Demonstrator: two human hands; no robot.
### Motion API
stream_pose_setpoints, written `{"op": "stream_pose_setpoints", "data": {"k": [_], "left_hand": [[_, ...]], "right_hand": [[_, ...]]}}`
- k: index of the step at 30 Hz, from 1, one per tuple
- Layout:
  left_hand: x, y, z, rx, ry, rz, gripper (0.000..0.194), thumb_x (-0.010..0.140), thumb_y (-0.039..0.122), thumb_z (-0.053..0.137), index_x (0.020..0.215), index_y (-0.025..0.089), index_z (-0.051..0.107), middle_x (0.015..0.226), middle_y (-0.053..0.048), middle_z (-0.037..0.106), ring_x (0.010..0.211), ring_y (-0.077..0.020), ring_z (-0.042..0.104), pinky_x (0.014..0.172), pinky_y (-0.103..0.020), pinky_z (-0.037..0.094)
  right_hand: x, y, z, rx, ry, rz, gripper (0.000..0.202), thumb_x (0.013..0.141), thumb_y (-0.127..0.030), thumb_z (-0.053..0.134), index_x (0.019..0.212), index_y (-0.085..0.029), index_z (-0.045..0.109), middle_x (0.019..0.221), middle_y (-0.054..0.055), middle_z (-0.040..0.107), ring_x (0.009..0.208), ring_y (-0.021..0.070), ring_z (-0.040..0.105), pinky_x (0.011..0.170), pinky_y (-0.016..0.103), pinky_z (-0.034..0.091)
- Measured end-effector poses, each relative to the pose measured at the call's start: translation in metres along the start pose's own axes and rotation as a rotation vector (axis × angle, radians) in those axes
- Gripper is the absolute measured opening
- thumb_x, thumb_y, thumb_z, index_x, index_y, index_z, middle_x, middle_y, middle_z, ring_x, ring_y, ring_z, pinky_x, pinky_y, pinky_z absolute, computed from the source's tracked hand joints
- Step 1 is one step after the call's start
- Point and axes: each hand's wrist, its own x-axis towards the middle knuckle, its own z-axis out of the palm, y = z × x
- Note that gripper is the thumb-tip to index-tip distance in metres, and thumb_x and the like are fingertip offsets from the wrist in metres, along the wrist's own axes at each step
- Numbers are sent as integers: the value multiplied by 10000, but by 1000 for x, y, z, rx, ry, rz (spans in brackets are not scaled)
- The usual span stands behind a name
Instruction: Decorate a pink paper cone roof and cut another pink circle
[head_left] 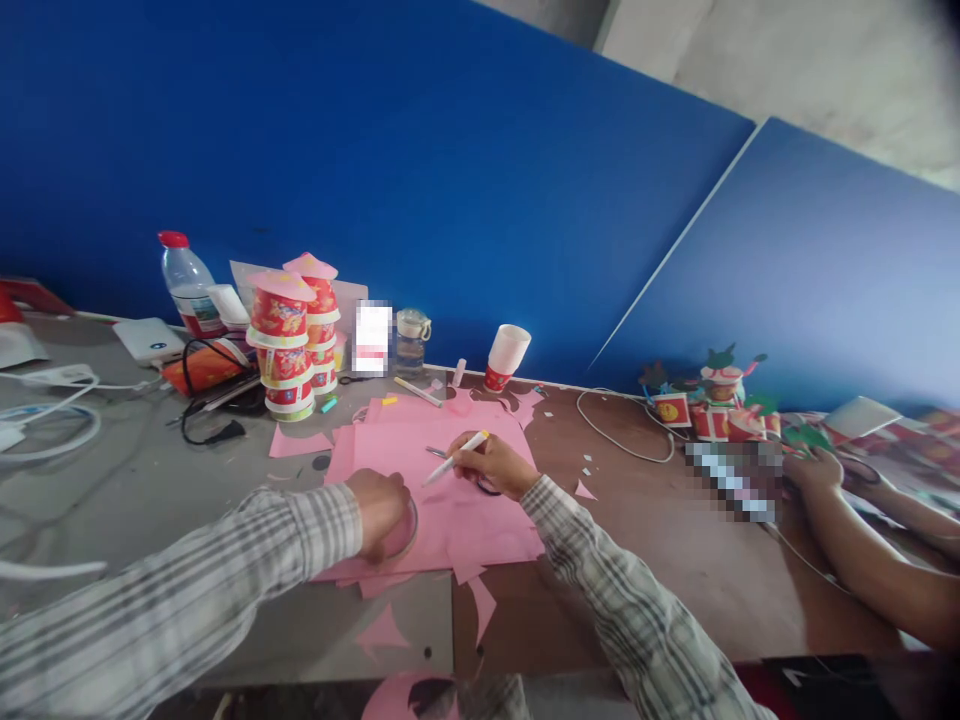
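Observation:
Pink paper sheets [397,440] lie stacked in front of me. My right hand [499,465] is closed around a white marker [454,461] with a yellow end, its other end pointing down at the top sheet. Scissors [487,487] lie partly hidden beneath that hand. On the left of the stack, the curled fingers of my left hand [381,510] grip a round ring [412,530], which looks like a roll of tape and rests on the paper. Part of the ring is covered by the fingers.
Stacked red paper-cup towers [283,345] with pink cone tops stand back left, near a bottle [187,285]. Behind the paper are a glass jar [411,345] and paper cups [508,352]. Pink scraps [382,630] lie around. Another person's hands [817,470] work at right.

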Motion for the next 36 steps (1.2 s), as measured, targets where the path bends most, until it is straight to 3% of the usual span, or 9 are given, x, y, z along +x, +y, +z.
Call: {"op": "stream_pose_setpoints", "data": {"k": [4,8,11,15,19,22,29,32,36], "left_hand": [[-10,-11,-1,55,37,11,484,513,418,655,919,170,568,939,-76,597,737,-262,585,631,-355,416],[-14,-21,1,70,56,57,177,686,304,499,785,227,625,941,-26,587,712,-205,575,626,-319,384],[-16,-29,1,59,77,78,209,735,275,430,711,243,635,888,3,587,687,-181,562,630,-309,360],[-21,-35,3,18,121,81,278,649,492,511,845,308,580,944,43,543,693,-166,547,610,-278,350],[-22,-33,17,29,131,112,93,655,359,556,721,313,602,871,72,575,676,-152,547,577,-254,326],[-18,-36,23,65,181,112,165,740,319,451,679,308,604,810,70,596,640,-147,538,570,-262,318],[9,-84,14,167,432,-89,185,774,254,395,779,257,580,856,-6,559,702,-189,515,639,-324,338],[27,-104,19,182,517,-190,171,758,187,418,814,236,572,820,-22,557,686,-198,522,630,-342,350],[47,-115,28,149,607,-286,153,771,191,444,885,222,542,819,-2,557,692,-176,533,660,-350,374]], "right_hand": [[-8,-7,-11,136,72,-42,204,679,-360,627,788,-191,593,565,-21,584,456,101,495,420,191,358],[-9,-11,-16,220,74,-51,213,642,-357,668,760,-189,612,549,-19,576,457,106,494,413,193,359],[-7,-10,-17,265,73,-55,202,639,-345,681,753,-190,621,554,-19,577,461,104,496,400,183,352],[-4,-8,-17,304,64,-54,175,649,-322,683,752,-191,632,559,-15,586,467,102,496,396,175,344],[-1,-6,-17,325,43,-43,152,647,-306,689,729,-188,640,538,-16,579,454,99,490,394,172,330],[1,-4,-17,338,36,-36,146,650,-301,691,729,-187,647,535,-12,584,445,98,487,391,174,324],[10,-4,-20,371,85,-73,236,674,-340,667,844,-179,641,543,-5,601,465,98,505,406,169,340],[15,-3,-20,364,98,-105,261,693,-350,648,874,-162,627,537,-5,595,445,84,478,401,165,330],[23,3,-22,314,124,-140,254,728,-349,611,887,-151,614,551,-2,590,420,74,454,393,169,329]]}}
